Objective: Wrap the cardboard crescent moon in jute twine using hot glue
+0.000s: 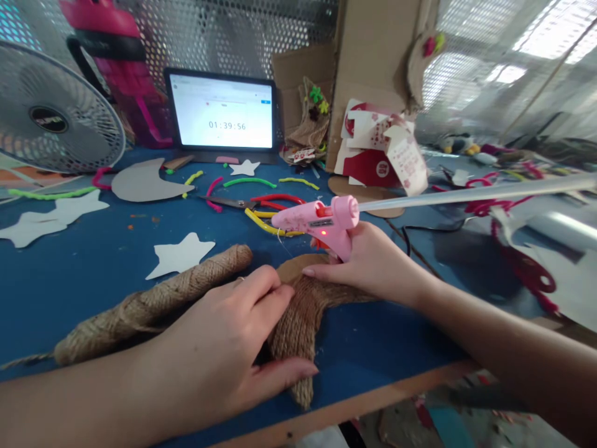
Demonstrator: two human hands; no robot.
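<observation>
Glue work, seemingly: holding brown twine-wrapped cardboard piece (303, 317) on near side of blue desk (368, 339) with loosely curled left hand (237, 330), gripping pink plastic glue gun (308, 218) in closed right hand (373, 256); calling next for lowering nozzle (276, 221) to bare cardboard (297, 266).

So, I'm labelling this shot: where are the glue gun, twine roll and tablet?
Glue gun (333, 229), head view: pink body.
Twine roll (152, 306), head view: wound middle.
Tablet (222, 112), head view: lit screen.
</observation>
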